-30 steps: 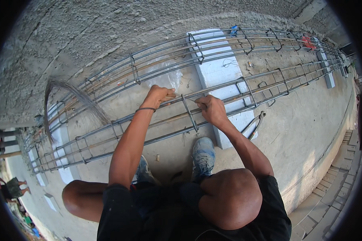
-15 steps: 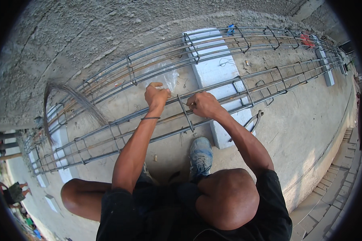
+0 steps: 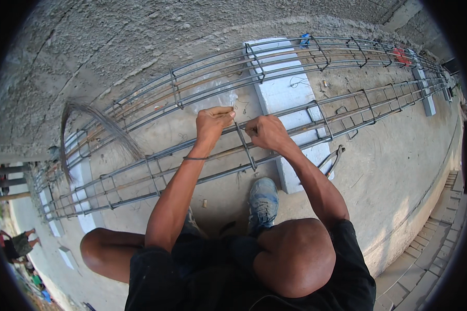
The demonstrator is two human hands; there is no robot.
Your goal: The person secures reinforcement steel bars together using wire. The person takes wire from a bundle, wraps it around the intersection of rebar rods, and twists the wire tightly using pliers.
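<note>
In front of me, the nearer rebar cage [image 3: 223, 174] has long steel bars joined by square stirrups. My left hand [image 3: 213, 126] is pinched at the upper end of a stirrup [image 3: 245, 145], by the cage's far bar; what lies between its fingertips is too small to make out. On the right of that same stirrup, my right hand [image 3: 269, 133] has curled fingers close to the far bar. Its fingertips are partly hidden, so what they grip cannot be made out. A pair of pincers [image 3: 340, 150] lies beside my right forearm, partly covered by it.
Behind runs a second rebar cage [image 3: 192, 81], along a rough wall [image 3: 155, 36]. White blocks [image 3: 283, 89] support both cages. A bundle of thin wire [image 3: 101, 122] drapes over the bars at left. Clear plastic [image 3: 220, 96] lies between the cages. Another person [image 3: 21, 246] is at far left.
My left hand has moved right toward the stirrup's upper end, and its thumb and fingers have come together. My right hand stays near the same stirrup. The whole view has shifted slightly.
</note>
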